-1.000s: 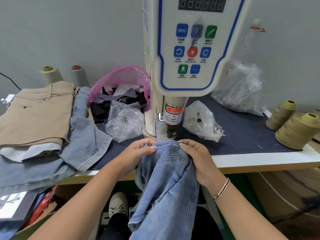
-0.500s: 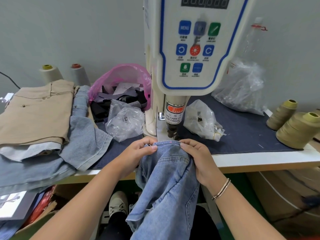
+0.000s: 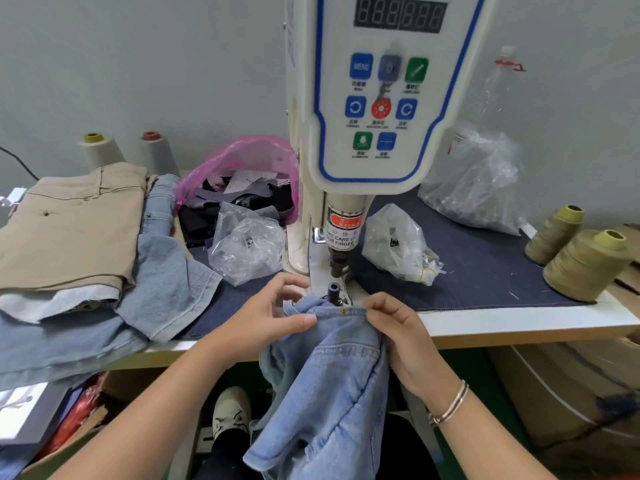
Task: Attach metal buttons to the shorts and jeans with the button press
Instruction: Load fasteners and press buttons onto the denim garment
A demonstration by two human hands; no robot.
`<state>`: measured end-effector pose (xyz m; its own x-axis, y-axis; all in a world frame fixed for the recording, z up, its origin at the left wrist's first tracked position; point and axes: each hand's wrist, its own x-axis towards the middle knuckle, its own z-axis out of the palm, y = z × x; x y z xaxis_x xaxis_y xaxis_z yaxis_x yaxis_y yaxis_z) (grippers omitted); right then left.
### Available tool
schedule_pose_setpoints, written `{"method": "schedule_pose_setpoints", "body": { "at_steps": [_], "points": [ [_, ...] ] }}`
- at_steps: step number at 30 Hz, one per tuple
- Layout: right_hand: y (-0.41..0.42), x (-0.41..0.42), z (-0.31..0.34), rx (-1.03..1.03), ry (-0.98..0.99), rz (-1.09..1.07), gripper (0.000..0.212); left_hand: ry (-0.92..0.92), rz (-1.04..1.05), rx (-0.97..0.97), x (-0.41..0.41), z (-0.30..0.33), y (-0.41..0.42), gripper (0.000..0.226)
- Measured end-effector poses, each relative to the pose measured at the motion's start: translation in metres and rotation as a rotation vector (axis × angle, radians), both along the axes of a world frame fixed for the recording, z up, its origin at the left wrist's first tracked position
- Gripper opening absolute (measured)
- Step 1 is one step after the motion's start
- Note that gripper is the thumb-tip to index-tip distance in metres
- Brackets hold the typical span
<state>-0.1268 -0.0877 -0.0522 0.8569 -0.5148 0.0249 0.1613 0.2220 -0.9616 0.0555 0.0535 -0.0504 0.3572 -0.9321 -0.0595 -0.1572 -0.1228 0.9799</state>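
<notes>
Left hand [image 3: 263, 320], right hand [image 3: 398, 327] grip jeans [image 3: 329, 375] waistband, seemingly pinched, below button press [image 3: 363, 133].

Open dark mat [image 3: 485, 271] at three o'clock of the press die [image 3: 333, 289], passable out to the olive thread cones [image 3: 585, 265]. Hemmed at two o'clock by a clear button bag [image 3: 398, 247], at ten by another clear bag [image 3: 246, 247]. Blocked at twelve by the press column [image 3: 343, 216]. Crowded at nine with stacked garments [image 3: 69, 230].
</notes>
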Motion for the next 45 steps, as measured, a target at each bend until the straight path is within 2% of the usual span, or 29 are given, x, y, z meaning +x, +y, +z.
{"method": "schedule_pose_setpoints", "body": {
  "at_steps": [3,6,8,11,13,15,18,22,24,25,28,31,34,37,41,45],
  "points": [
    [0.007,-0.018,0.008,-0.300,0.104,0.150,0.021,-0.110,-0.054,0.054,0.001,0.007,0.012,0.038],
    [0.007,-0.023,0.024,-0.615,0.276,0.288,0.017,-0.011,0.113,-0.079,0.004,0.009,0.008,0.024],
    [-0.005,-0.017,0.036,-0.680,0.297,0.147,0.019,-0.016,0.238,-0.119,0.007,0.004,-0.001,0.018],
    [-0.045,0.002,0.054,-0.679,0.303,-0.335,0.017,-0.136,0.312,-0.126,0.014,-0.012,-0.011,0.019],
    [-0.078,0.018,0.062,-0.851,0.468,-0.499,0.015,-0.245,0.307,-0.115,0.018,-0.021,-0.014,0.017],
    [-0.104,0.032,0.063,-1.029,0.702,-0.439,0.024,-0.279,0.303,-0.115,0.019,-0.026,-0.016,0.020],
    [-0.121,0.054,0.063,-1.271,1.051,-0.195,0.030,-0.284,0.322,-0.117,0.021,-0.028,-0.017,0.026],
    [-0.106,0.082,0.072,-1.341,1.325,0.047,0.022,-0.321,0.339,-0.086,0.022,-0.029,-0.018,0.018],
    [-0.101,0.089,0.069,-1.421,1.314,0.052,0.022,-0.314,0.347,-0.079,0.022,-0.029,-0.018,0.019],
    [-0.097,0.091,0.072,-1.387,1.333,0.046,0.023,-0.310,0.347,-0.081,0.022,-0.029,-0.018,0.019],
    [-0.093,0.098,0.078,-1.232,1.422,0.019,0.048,-0.311,0.350,-0.081,0.022,-0.028,-0.017,0.020],
    [-0.089,0.099,0.076,-1.320,1.337,-0.061,0.057,-0.300,0.352,-0.090,0.021,-0.028,-0.016,0.020],
    [-0.087,0.093,0.076,-1.356,1.335,-0.056,0.045,-0.286,0.354,-0.086,0.021,-0.028,-0.016,0.020],
    [-0.080,0.085,0.089,-1.291,1.379,-0.033,0.031,-0.290,0.363,-0.073,0.022,-0.028,-0.016,0.020],
    [-0.076,0.072,0.095,-1.314,1.301,-0.022,0.027,-0.289,0.367,-0.067,0.022,-0.027,-0.015,0.022],
    [-0.087,0.059,0.090,-1.425,1.204,-0.020,0.017,-0.279,0.364,-0.064,0.021,-0.025,-0.016,0.022]
  ]
}}
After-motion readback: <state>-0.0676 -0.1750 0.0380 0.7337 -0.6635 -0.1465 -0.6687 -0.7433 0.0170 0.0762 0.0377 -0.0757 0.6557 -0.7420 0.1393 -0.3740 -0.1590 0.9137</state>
